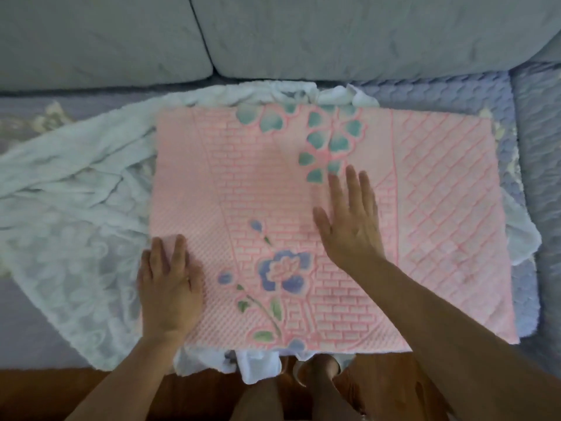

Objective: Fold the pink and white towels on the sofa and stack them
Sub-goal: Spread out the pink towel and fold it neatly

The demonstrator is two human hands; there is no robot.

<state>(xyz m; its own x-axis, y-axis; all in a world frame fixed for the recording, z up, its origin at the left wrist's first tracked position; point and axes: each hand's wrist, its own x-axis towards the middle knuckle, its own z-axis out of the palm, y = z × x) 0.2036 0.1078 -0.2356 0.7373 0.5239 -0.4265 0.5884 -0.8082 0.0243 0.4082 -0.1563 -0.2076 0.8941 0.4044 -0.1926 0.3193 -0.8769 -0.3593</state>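
A pink towel (425, 214) with brick, lattice and flower patterns lies flat on the sofa seat as a broad rectangle. Beneath it spreads a crumpled white towel (76, 202), showing to the left, behind and at the right edge, and hanging over the seat front. My left hand (168, 287) sits at the pink towel's left edge, fingers curled round a bit of that edge. My right hand (349, 220) lies flat on the middle of the pink towel, fingers straight and spread.
Grey back cushions (273, 34) rise behind the towels. A blue quilted seat cover (455, 92) shows at the back right. The sofa's wooden front edge (45, 387) runs along the bottom, with my legs and a foot below it.
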